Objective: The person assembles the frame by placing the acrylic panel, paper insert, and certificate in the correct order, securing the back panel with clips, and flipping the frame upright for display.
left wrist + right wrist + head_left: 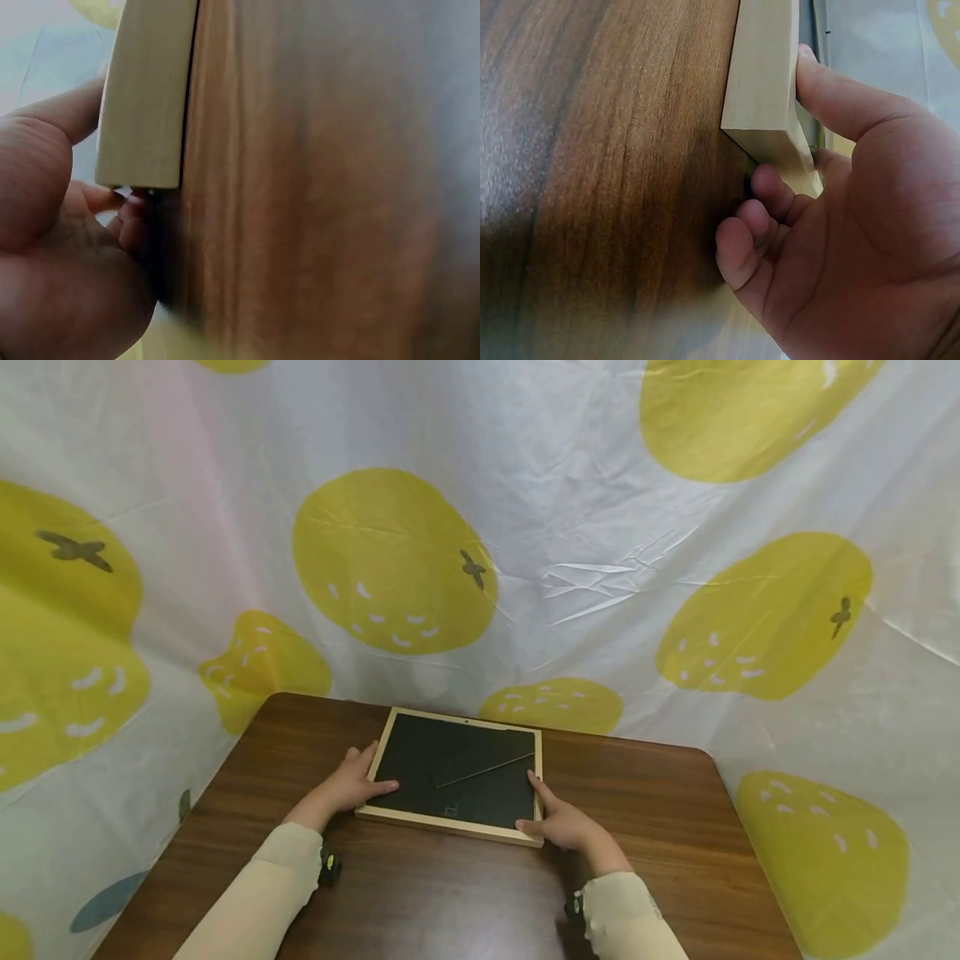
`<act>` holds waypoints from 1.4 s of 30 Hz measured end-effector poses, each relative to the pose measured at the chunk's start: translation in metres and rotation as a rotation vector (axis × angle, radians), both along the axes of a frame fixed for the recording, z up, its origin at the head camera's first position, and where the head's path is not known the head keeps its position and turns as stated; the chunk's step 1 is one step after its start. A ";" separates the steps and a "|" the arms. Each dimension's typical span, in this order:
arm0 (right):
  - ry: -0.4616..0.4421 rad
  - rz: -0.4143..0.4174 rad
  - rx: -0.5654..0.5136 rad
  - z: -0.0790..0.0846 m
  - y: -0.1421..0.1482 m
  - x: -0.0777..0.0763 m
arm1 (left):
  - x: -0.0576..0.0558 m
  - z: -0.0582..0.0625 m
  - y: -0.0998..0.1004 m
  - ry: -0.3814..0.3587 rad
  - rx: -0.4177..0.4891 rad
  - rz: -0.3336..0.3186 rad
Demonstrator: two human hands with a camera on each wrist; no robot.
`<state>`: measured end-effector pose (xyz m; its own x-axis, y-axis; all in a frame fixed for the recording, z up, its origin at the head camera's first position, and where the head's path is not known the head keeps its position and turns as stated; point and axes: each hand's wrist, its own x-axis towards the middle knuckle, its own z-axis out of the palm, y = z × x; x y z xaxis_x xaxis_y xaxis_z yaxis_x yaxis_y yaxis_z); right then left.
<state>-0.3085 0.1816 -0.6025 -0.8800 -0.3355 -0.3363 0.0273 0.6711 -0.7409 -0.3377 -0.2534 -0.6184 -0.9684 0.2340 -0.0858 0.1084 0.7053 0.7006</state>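
A shallow, flat blackboard (450, 752) with a pale wooden frame lies on the brown table, its far edge near the curtain. A thin pale line runs slantwise across its right half, and a small square mark shows near its front edge. My left hand (354, 783) grips the left side, thumb over the black face and fingers along the outer edge. At the front right corner, my right hand (561, 820) holds the frame, thumb and index finger on top. The other fingers curl beside the wooden side (765, 82) in the right wrist view.
The dark wood table (450, 893) reaches back to a white curtain (570, 527) printed with yellow fruit, which hangs behind and along both sides. A small black device (329, 867) sits at the left wrist, another (574, 908) at the right.
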 end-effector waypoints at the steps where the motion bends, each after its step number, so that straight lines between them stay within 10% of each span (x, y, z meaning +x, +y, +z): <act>1: -0.004 0.000 -0.004 0.000 0.000 0.001 | 0.003 0.001 0.000 0.010 0.006 0.012; 19: 0.030 -0.012 0.008 -0.002 0.000 0.002 | 0.036 0.008 0.013 0.029 0.002 0.135; 30: 0.033 -0.003 -0.002 0.000 0.000 0.002 | 0.029 0.004 0.008 -0.040 0.122 0.216; 42: 0.025 0.005 -0.009 0.002 -0.001 0.003 | 0.042 0.007 0.025 0.176 -0.083 0.266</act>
